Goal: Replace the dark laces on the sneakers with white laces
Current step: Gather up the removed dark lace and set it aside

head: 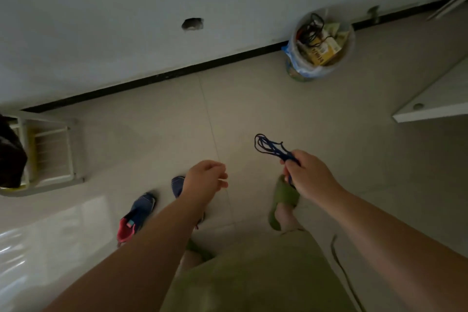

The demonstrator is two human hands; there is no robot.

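Pale floor tiles [253,99] spread bare between the hands and the black skirting. Right hand [310,172] holds a bunch of dark laces [271,147] in a closed grip, above a green slipper [283,192]. Left hand [205,180] hangs loosely curled, over two navy sneakers [139,213]. Beyond, a waste bin [320,43] stands against the wall; a white rack [50,152] sits at the far left edge.

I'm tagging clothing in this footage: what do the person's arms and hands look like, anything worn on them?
Both forearms are bare in view, with no sleeves showing. The left hand and right hand wear no gloves; no watch, ring or bracelet is visible, though the picture is dim and slightly blurred.
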